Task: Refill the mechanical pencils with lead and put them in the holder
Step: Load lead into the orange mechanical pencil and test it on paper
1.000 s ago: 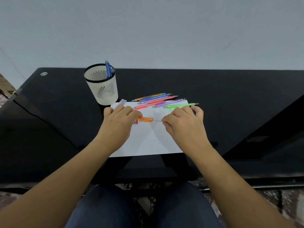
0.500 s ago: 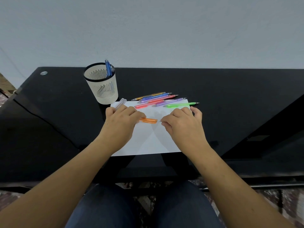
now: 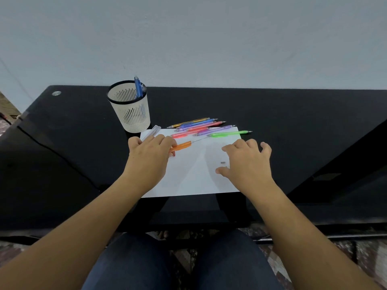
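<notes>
Head view: my left grip [image 3: 149, 158] is closed around the orange pencil [image 3: 182, 146]. A thin lead [image 3: 199, 140] pokes out of the end that points away from it, so I think the lead is only part way in. My right grip [image 3: 249, 166] is open with fingers spread and holds nothing. It sits low over the white paper [image 3: 188, 181], just beside a tiny grey piece [image 3: 222, 162] that may be the pencil's cap; I cannot tell from here. A clear lead case [image 3: 152, 131] lies near my left grip. Farther out, a row of coloured pencils [image 3: 201, 127] lies at the paper's far edge, waiting to be filled, I think. The holder [image 3: 134, 116] stands on the black counter [image 3: 293, 126] with one blue pencil [image 3: 137, 87] inside. So one looks done, one is half done, and the rest are left.
</notes>
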Tool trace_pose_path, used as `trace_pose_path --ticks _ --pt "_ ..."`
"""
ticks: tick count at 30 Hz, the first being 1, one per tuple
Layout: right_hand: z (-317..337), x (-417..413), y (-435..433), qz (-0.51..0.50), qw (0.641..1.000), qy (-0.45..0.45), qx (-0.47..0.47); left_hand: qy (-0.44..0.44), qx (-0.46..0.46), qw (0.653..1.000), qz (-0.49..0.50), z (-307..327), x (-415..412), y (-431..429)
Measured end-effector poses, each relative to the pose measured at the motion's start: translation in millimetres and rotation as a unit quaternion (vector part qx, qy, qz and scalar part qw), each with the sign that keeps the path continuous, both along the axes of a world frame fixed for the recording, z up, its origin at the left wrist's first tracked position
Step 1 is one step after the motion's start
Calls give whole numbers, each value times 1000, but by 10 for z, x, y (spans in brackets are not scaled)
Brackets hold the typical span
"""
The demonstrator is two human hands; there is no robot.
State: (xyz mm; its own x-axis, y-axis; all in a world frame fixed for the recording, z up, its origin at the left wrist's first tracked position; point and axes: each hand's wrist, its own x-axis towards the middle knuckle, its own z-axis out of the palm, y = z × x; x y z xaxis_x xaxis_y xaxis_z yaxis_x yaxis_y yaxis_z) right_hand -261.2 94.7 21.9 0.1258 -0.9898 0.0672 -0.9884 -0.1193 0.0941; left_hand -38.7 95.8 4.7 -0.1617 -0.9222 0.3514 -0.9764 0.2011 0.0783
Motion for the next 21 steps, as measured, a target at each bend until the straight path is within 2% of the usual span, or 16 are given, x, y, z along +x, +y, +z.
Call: trace_pose_path --ticks 5,12,16,21 --pt "-7 1 46 1 1000 5 9 59 13 998 31 52 -32 40" --pt "-7 8 52 5 1000 3 14 61 32 997 45 72 -34 45" --pt "-26 3 44 4 1000 6 12 46 30 998 38 67 -25 49" --pt "-53 -15 33 3 1000 9 17 -28 -9 1000 -10 26 19 43"
